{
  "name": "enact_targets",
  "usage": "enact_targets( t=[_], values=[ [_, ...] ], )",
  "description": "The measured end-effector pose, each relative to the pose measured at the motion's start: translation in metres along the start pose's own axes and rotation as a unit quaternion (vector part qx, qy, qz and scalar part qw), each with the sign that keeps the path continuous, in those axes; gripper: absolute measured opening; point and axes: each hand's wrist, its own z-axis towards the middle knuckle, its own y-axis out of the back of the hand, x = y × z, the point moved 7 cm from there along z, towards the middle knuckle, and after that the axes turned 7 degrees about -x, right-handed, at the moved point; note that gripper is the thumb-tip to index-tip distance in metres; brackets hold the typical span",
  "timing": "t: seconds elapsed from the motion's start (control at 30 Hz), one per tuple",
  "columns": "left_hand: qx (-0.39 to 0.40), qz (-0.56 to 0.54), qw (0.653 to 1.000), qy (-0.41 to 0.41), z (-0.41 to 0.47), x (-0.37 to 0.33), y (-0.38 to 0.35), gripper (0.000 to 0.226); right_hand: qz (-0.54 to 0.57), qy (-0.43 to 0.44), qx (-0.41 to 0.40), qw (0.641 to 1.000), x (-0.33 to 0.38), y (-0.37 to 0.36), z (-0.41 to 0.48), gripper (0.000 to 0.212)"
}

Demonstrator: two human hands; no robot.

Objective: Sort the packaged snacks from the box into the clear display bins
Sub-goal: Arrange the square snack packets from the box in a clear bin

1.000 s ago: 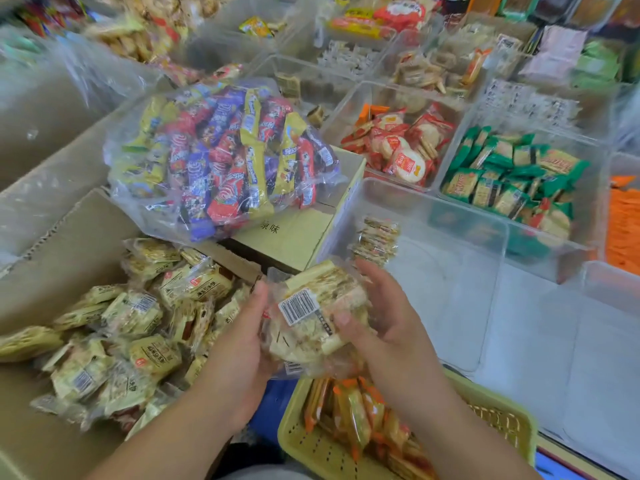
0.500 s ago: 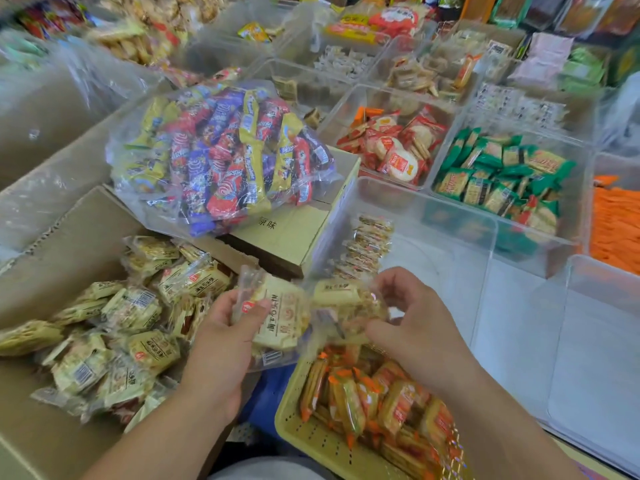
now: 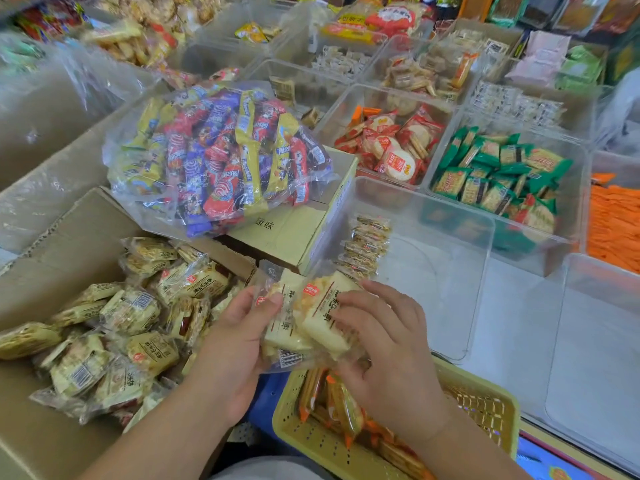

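A small stack of pale yellow snack packets (image 3: 313, 320) in clear wrappers sits between both hands, just above the box's right corner. My left hand (image 3: 235, 344) grips the stack from the left with its thumb on top. My right hand (image 3: 384, 344) holds it from the right, fingers curled over the packets. The cardboard box (image 3: 65, 244) at lower left holds several more of the same packets (image 3: 131, 327). Straight ahead stands a clear display bin (image 3: 415, 216) with a short row of the packets (image 3: 365, 245) standing against its left wall.
A yellow perforated basket (image 3: 485, 407) with orange packets lies under my right hand. A big clear bag of mixed wafer sticks (image 3: 221, 157) rests on a closed carton (image 3: 294, 230). Bins of red (image 3: 391, 147) and green snacks (image 3: 498, 174) stand behind; an unfilled clear bin (image 3: 595, 341) is at right.
The two hands, each holding packets half a second ago, have come together so the packets now form one stack. The view has shifted slightly.
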Motion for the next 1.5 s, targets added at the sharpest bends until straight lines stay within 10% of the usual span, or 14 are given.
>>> enact_targets(
  t=[0.23, 0.43, 0.73, 1.5],
  values=[
    [-0.003, 0.168, 0.971, -0.167, 0.0, -0.016, -0.008, 0.023, 0.1, -0.245, 0.112, 0.958, -0.019, -0.014, -0.009, 0.099],
    [0.017, 0.25, 0.955, -0.162, 0.027, -0.018, -0.017, 0.009, 0.077, -0.322, 0.089, 0.939, -0.068, -0.02, -0.003, 0.05],
    [-0.051, 0.129, 0.987, -0.085, 0.065, -0.012, -0.014, 0.009, -0.048, -0.278, 0.003, 0.96, -0.203, -0.007, 0.087, 0.033],
    [-0.046, 0.124, 0.986, -0.098, 0.075, -0.013, -0.017, 0.032, -0.121, -0.295, 0.186, 0.929, -0.303, -0.151, 0.109, 0.035]
  ],
)
